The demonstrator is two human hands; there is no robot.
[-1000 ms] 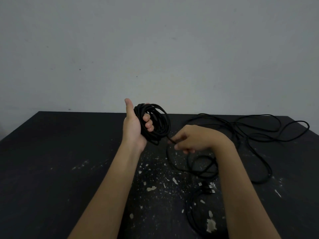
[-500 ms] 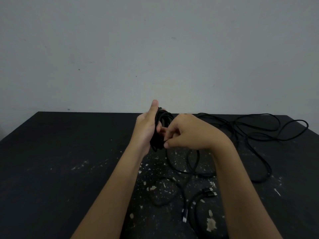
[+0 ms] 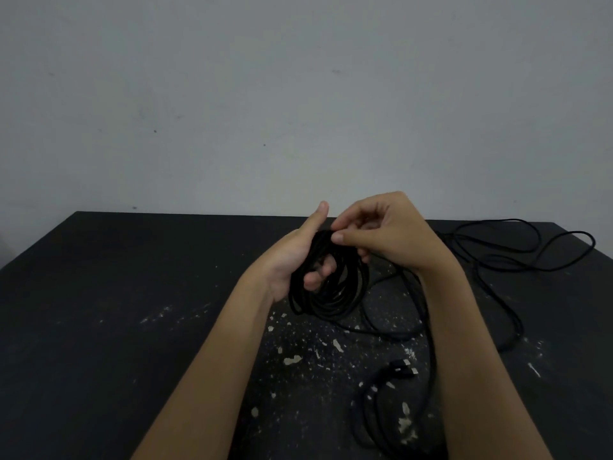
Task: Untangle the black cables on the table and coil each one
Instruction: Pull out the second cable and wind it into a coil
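My left hand [image 3: 292, 260] grips a coil of black cable [image 3: 335, 293] above the table, fingers curled through its loops, thumb pointing up. My right hand [image 3: 384, 234] is at the top of the coil and pinches a strand of the same cable between thumb and forefinger. From the coil a loose length runs down to the table under my right forearm. More black cable [image 3: 517, 257] lies in loose loops at the back right. Plug ends [image 3: 403, 368] lie near the front, beside my right forearm.
The black table [image 3: 116, 310] is scuffed, with white paint flecks [image 3: 292, 360] in the middle. A grey wall rises behind its far edge. More dark cable loops [image 3: 374, 423] lie at the near edge by my right arm.
My right hand has risen from below the coil to its top, laying another turn of cable on it. The loose cable and plug ends on the table have shifted as slack was taken up.
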